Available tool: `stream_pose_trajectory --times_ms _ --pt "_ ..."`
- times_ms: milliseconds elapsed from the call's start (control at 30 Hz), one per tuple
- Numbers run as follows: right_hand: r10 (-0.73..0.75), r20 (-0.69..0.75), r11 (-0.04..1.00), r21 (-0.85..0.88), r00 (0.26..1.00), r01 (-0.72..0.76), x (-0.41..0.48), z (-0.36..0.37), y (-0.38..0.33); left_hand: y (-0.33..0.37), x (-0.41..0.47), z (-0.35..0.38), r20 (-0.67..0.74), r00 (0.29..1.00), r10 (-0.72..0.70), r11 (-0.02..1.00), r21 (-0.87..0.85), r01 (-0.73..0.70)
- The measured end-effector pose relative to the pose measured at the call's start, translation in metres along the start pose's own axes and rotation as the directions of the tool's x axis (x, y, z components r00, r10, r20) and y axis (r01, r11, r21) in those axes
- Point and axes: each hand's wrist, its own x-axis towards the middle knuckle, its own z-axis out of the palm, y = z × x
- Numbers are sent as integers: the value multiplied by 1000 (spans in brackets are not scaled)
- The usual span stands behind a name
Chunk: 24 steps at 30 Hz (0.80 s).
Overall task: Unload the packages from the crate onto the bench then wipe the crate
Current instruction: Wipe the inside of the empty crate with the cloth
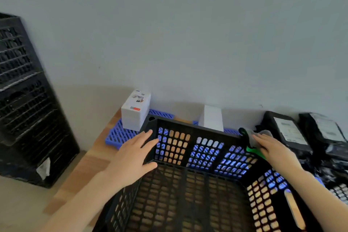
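A black perforated crate (190, 124) stands on the wooden bench (88, 164), and nothing lies inside it. My left hand (133, 158) grips its far-left corner, fingers outside and thumb inside. My right hand (273, 150) rests on a grey cloth (253, 134) at the crate's far-right rim, where a green part (254, 151) shows. Two white boxes (135, 111) (211, 117) stand behind the crate by the wall. Black bagged packages (288, 132) (325, 128) with white labels lie at the right.
A blue plastic grid mat (118, 133) lies under the boxes and behind the crate. A tall stack of black crates (24, 103) stands on the floor to the left of the bench. The plain wall closes the back.
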Motion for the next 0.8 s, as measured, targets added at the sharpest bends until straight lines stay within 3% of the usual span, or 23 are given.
stream_pose_trajectory --times_ms 133,200,300,467,800 --pt "103 32 995 -4 994 -103 -19 -18 -10 -9 8 13 -42 999 22 999 -23 -23" --pt "147 -59 989 20 987 -146 -23 -26 -35 -9 8 17 -78 996 35 999 -34 -38" --pt "34 -181 997 79 983 -20 -30 -27 -83 -10 5 19 -141 989 45 998 -32 -50" --pt "-16 -131 929 365 991 63 -34 -10 -159 -10 2 17 -221 974 -47 998 -47 38" --pt "-137 -166 818 537 977 206 -1 39 -226 -4 -1 11 -223 966 -133 991 -58 123"
